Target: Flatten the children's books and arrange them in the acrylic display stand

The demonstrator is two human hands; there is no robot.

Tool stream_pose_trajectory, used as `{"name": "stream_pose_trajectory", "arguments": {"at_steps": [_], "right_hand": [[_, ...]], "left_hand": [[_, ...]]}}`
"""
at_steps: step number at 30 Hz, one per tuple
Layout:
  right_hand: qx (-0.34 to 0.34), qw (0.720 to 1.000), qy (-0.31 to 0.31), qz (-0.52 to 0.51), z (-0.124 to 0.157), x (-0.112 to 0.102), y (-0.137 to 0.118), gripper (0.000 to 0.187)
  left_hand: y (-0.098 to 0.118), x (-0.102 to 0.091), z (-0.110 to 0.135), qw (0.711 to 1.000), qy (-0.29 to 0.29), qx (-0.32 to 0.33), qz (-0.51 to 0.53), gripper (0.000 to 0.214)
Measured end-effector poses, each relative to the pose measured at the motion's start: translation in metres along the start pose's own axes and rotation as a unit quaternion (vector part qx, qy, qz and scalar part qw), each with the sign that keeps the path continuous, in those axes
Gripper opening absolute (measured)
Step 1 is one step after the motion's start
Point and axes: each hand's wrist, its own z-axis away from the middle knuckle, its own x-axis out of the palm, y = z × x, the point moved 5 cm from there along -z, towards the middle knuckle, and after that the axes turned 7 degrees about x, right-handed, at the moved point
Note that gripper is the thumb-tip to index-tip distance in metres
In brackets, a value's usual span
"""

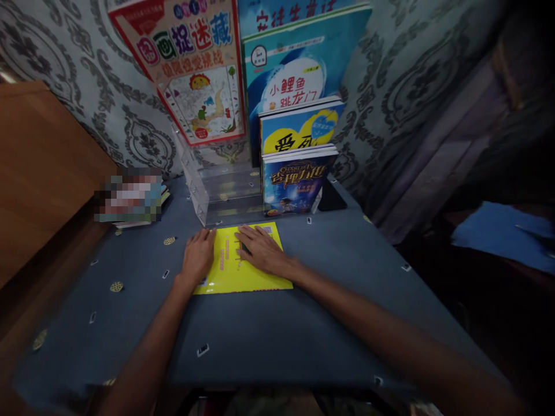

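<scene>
Both hands were low over the counter (243, 338), which had a grey-blue cover with little yellow and white pictures on it. Under them lay a thin, shiny yellow book with pink writing (260, 281). It lay flat on the counter, just in front of a see-through plastic stand with steps (197, 196).

The left hand (199, 254) lay along the book's left edge, its fingers close together and pointing to the stand. I could not see if the thumb pinched the book or only touched it. The right hand (262, 249) was spread out, palm down, across the top part of the book. It looked to me as if the two hands were set apart like that so the book would stay flat and not slide.

On the right side of the stand, a dark blue book with gold letters (297, 185) was at the front. Behind it rose a blue and yellow book (269, 134), then a big teal book (255, 86). A big red book with a lion picture (203, 107) stood up on the left. I guessed the steps were there so every cover could peek out.
</scene>
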Motion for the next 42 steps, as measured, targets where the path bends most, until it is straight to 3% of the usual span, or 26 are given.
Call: {"name": "stream_pose_trajectory", "arguments": {"at_steps": [9,15,19,23,31,37,42], "right_hand": [[0.008,1.000,0.013,0.021,0.002,-0.005,-0.006,0.043],[0.018,0.999,0.031,0.033,0.004,-0.008,-0.005,0.041],[0.034,0.998,0.036,0.038,0.007,-0.009,0.000,0.043],[0.037,0.998,0.039,0.031,0.015,-0.012,0.011,0.043],[0.035,0.998,0.052,0.013,0.032,-0.022,0.029,0.042],[0.059,0.995,0.081,-0.008,0.042,-0.028,0.049,0.039],[0.078,0.991,0.100,-0.046,0.046,-0.033,0.071,0.039]], "left_hand": [[0.021,-0.009,-0.006,0.998,-0.054,-0.011,-0.041,0.042],[0.031,-0.008,-0.012,0.996,-0.065,0.044,-0.035,0.039],[0.037,-0.012,-0.016,0.993,-0.093,0.056,-0.048,0.049],[0.046,-0.018,-0.022,0.991,-0.116,0.034,-0.053,0.046],[0.068,-0.013,-0.034,0.993,-0.091,0.065,-0.037,0.033],[0.077,-0.010,-0.040,0.993,-0.068,0.093,-0.010,0.049],[0.091,-0.004,-0.048,0.985,-0.066,0.144,0.070,0.047]]}}
